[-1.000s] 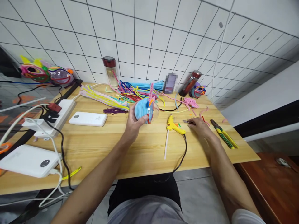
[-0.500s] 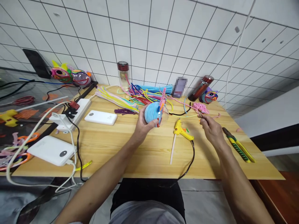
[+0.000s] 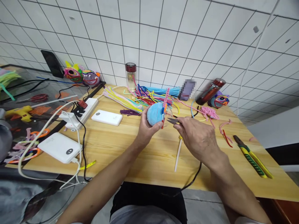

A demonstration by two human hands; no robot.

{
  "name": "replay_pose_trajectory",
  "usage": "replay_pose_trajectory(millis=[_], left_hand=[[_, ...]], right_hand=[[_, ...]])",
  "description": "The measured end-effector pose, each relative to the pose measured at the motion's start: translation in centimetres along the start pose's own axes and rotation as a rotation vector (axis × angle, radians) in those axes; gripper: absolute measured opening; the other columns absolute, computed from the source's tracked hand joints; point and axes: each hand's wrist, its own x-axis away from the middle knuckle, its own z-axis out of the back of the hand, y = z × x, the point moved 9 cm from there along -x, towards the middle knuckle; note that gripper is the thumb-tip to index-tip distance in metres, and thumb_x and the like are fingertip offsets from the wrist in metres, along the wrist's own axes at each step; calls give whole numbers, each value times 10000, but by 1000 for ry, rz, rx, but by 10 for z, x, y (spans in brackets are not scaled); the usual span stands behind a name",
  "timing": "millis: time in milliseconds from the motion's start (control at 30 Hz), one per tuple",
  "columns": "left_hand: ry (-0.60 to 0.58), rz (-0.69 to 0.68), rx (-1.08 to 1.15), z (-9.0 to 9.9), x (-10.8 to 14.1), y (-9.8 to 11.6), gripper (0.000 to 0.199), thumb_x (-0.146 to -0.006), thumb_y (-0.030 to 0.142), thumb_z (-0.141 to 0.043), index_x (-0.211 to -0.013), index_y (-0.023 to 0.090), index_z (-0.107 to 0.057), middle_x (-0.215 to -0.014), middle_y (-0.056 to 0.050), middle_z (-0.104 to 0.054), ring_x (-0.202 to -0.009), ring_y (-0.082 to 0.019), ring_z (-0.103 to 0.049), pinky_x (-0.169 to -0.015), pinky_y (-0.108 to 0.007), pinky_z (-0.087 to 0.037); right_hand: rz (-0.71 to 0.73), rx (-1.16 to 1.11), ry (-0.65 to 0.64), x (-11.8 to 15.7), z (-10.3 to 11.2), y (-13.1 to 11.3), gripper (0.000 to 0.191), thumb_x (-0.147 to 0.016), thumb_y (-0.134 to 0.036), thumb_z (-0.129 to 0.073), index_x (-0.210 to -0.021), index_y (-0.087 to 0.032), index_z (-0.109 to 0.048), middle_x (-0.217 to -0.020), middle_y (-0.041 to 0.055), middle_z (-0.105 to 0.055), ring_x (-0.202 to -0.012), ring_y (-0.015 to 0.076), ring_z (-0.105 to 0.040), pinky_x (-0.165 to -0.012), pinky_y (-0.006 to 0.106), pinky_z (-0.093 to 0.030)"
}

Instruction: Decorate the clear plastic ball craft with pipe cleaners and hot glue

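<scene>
Evenly ribbed blue ball (image 3: pixel 154 114), pink-spiked, in left fingers (image 3: pixel 158 125), pointed tool (image 3: pixel 172 120) in right fingers (image 3: pixel 180 129).

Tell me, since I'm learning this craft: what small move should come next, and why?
Probably ease the pointed metal tool toward the red strip on the blue-wrapped ball: the right grip holds the tool with its tip near that strip, while the left grip holds the ball. Whether the tip already touches is unclear.

Ball (image 3: pixel 154 114) in light-blue bands
</scene>
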Motion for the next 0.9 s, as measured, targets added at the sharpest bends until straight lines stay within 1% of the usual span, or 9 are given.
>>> replay_pose_trajectory(millis=[133,267,367,500,600,733,900], left_hand=[[-15,24,-6,-1,1,-1,1041,-771,633,-957,-1604,285,-438,-1594,-159,-601,-1472,-364,-623,-1245,-515,-520],[-19,19,-9,-2,2,1,1027,-755,624,-970,-1576,273,-462,-1567,-155,-621,-1448,-354,-635,-1219,-487,-541],[-10,21,0,-3,2,2,1027,-738,627,-980,-1556,267,-473,-1538,-148,-641,-1420,-336,-648,-1194,-459,-557],[-28,27,-12,-3,2,0,1032,-761,647,-958,-1584,284,-453,-1552,-143,-630,-1421,-335,-649,-1182,-454,-563],[-37,19,-22,-4,2,0,1015,-780,642,-946,-1590,290,-448,-1568,-142,-618,-1437,-341,-641,-1188,-458,-562],[-23,10,-19,-3,3,5,974,-764,624,-965,-1534,278,-480,-1538,-138,-642,-1423,-338,-650,-1179,-455,-573],[-30,12,-35,-5,4,8,959,-768,641,-959,-1517,276,-483,-1531,-136,-642,-1454,-348,-629,-1203,-476,-551]], right_hand=[[41,21,-16,0,-3,-3,270,-1194,-256,-531,-1007,-171,-707,-772,26,-717,-641,165,-639,-633,325,-390],[64,11,-26,1,-7,-1,228,-1190,-253,-543,-1082,-154,-718,-793,26,-719,-664,163,-653,-628,320,-398],[74,-13,-15,0,-8,1,237,-1198,-264,-531,-1090,-160,-714,-793,19,-726,-665,159,-657,-633,313,-416],[79,-37,-9,0,-7,-1,259,-1203,-261,-511,-1072,-160,-711,-826,32,-750,-694,159,-675,-664,304,-445],[59,-17,-17,0,-8,-2,292,-1205,-278,-508,-1022,-174,-711,-787,23,-724,-680,159,-662,-651,307,-422],[13,11,-60,2,-12,-2,327,-1200,-300,-508,-979,-185,-721,-753,25,-699,-656,162,-638,-626,324,-370],[21,-4,-72,1,-13,-4,298,-1190,-271,-526,-985,-188,-726,-751,22,-690,-663,161,-633,-629,336,-360]])
